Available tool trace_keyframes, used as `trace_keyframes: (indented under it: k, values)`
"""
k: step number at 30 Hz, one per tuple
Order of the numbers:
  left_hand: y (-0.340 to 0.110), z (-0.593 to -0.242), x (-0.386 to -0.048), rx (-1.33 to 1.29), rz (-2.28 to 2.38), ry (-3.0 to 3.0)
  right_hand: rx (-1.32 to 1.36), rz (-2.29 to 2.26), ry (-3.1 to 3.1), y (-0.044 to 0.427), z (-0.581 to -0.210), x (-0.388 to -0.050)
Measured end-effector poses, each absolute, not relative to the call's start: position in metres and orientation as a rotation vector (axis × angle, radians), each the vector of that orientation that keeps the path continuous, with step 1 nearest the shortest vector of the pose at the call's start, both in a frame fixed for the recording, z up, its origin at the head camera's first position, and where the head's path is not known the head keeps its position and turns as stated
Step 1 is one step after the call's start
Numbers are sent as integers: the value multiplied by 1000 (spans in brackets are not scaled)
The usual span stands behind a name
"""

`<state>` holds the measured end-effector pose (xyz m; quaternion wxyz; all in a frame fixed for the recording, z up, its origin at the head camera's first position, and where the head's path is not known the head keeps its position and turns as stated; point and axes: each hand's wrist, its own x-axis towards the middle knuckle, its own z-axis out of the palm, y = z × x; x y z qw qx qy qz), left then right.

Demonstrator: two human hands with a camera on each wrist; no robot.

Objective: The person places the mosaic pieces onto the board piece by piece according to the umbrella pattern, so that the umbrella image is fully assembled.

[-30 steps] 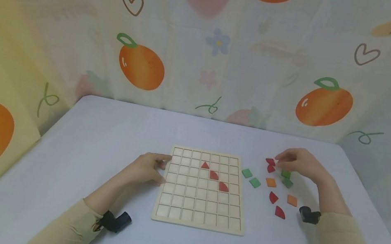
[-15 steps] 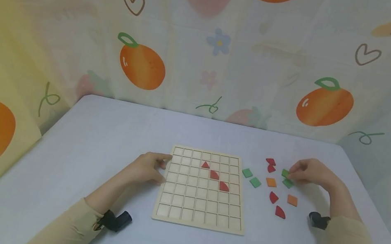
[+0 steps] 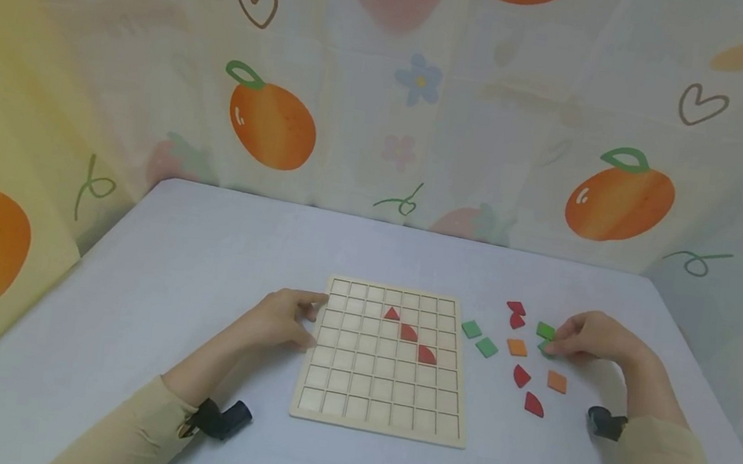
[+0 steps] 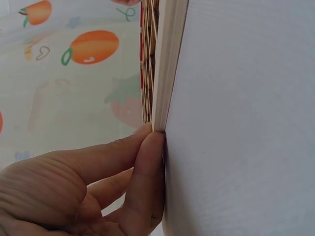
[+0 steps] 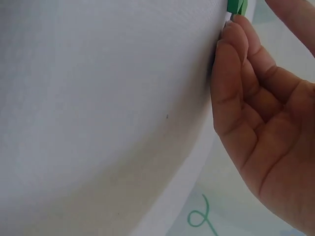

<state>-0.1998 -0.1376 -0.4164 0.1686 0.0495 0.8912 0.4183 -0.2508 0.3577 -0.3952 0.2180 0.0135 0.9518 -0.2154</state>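
My left hand (image 3: 278, 320) rests against the left edge of a pale wooden grid board (image 3: 379, 430), index finger and thumb spread along it. In the left wrist view its fingertips touch the board's side (image 4: 166, 73). Red pieces lie on the board: a triangle (image 3: 391, 314), a quarter circle (image 3: 409, 333) and another quarter circle (image 3: 427, 355). My right hand (image 3: 599, 338) has its fingertips on a green tile (image 3: 546, 349), partly covering it, beside a second green tile (image 3: 546, 330). In the right wrist view the thumb stands apart from the fingers, near green tiles (image 5: 234, 6).
Between board and right hand lie two green tiles (image 3: 471, 329), orange tiles (image 3: 517, 348) and several red pieces (image 3: 521, 377). A white-covered table (image 3: 235, 237) carries everything, with a printed fruit cloth (image 3: 359, 119) behind it. Both wrists wear black devices (image 3: 224, 419).
My right hand has moved right and slightly down, away from the upper red pieces to the green tiles, uncovering one of them. My left hand and the board have stayed in place.
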Motion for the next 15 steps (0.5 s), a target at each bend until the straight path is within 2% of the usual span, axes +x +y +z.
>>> trace_keyframes:
  k: [15]
  values:
    - [-137,-416,-200,130,1191,2533,2,-563,2638,350,-395,-252]
